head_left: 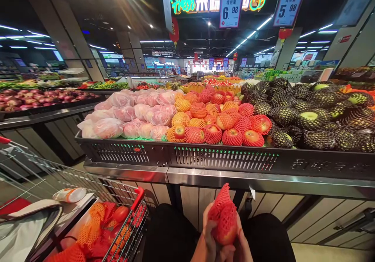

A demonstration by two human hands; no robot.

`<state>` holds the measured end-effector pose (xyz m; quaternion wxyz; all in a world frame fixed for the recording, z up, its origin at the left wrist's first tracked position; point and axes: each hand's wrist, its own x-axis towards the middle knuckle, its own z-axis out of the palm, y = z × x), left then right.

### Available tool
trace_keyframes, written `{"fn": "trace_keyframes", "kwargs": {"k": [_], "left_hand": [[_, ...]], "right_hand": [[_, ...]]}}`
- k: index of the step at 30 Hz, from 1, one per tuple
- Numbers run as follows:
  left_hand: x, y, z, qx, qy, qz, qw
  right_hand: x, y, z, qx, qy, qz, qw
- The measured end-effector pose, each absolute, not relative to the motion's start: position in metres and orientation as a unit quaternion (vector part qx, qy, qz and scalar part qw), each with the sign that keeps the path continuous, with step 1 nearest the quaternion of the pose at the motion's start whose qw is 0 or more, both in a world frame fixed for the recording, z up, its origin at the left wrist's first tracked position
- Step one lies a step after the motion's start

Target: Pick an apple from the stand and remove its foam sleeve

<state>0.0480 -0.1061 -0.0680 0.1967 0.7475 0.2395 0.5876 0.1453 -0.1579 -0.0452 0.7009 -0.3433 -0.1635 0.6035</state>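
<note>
Low in the middle of the head view, an apple (226, 234) is cupped between both my hands. A red foam net sleeve (223, 205) covers most of it, its end bunched to a point at the top, while the apple's lower part shows bare. My left hand (206, 230) wraps its left side, and my right hand (241, 238) is closed round the right side and underneath. Beyond them, netted apples (212, 134) in red and orange sleeves are piled in a black slatted display tray (228, 158).
A shopping cart (142, 211) at left carries a box with loose foam nets (90, 225) and some red fruit, beside a bag (27, 230) and a white bottle (70, 194). Plastic-wrapped fruit (124, 115) and black-netted green fruit (310, 117) flank the apples. A metal ledge (234, 176) fronts the stand.
</note>
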Motion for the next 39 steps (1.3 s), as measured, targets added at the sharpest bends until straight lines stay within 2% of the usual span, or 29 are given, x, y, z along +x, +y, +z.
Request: {"fn": "trace_keyframes", "kwargs": {"k": [6,10,13,17,25,30,35,37,39], "left_hand": [[0.043,-0.103,-0.064,0.754,0.226,0.599,0.146],[0.041,-0.104,-0.058,0.745,0.298,0.58,0.142],[0.039,-0.105,-0.057,0.694,0.343,0.613,0.156],[0.037,-0.107,-0.059,0.665,0.323,0.65,0.176],[0.035,-0.11,-0.053,0.67,0.302,0.669,0.111],[0.03,-0.107,-0.054,0.695,0.266,0.647,0.165],[0.023,-0.103,-0.049,0.751,0.237,0.574,0.224],[0.02,-0.102,-0.044,0.773,0.243,0.553,0.195],[0.017,-0.102,-0.039,0.781,0.267,0.554,0.106]], "right_hand": [[0.171,-0.147,-0.027,-0.384,-0.144,0.598,0.689],[0.179,-0.145,-0.003,-0.382,-0.111,0.606,0.689],[0.172,-0.145,0.006,-0.324,-0.114,0.667,0.661],[0.164,-0.142,-0.005,-0.27,-0.103,0.733,0.616],[0.16,-0.141,-0.011,-0.376,-0.155,0.691,0.598],[0.149,-0.149,-0.009,-0.384,-0.182,0.672,0.607],[0.143,-0.151,-0.02,-0.351,-0.146,0.685,0.622],[0.144,-0.149,-0.021,-0.34,-0.132,0.701,0.612],[0.147,-0.147,-0.021,-0.33,-0.109,0.716,0.605]]}}
